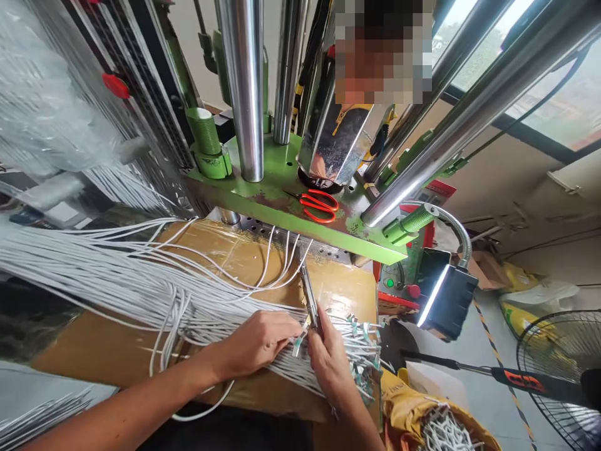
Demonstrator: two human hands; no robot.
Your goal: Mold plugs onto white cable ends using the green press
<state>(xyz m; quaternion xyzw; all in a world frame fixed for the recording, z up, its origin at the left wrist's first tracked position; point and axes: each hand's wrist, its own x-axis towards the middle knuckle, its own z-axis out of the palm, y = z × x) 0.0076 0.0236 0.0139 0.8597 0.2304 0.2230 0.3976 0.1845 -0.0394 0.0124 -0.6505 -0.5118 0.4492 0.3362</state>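
Note:
A thick bundle of white cables (pixel 107 275) lies across a brown cardboard sheet (pixel 94 351); their connector ends (pixel 361 351) fan out at the right. My left hand (pixel 258 341) rests on the bundle and pinches one cable end. My right hand (pixel 331 363) is closed round a slim metal tool (pixel 310 294), its tip pointing up toward the green machine plate (pixel 282 200). Both hands meet over the cable ends.
Red-handled scissors (pixel 319 205) lie on the green plate between chrome columns (pixel 244 88). A gooseneck work lamp (pixel 444 294) glows at the right. A fan (pixel 563 376) stands at the far right, a yellow bag of white parts (pixel 436 426) below.

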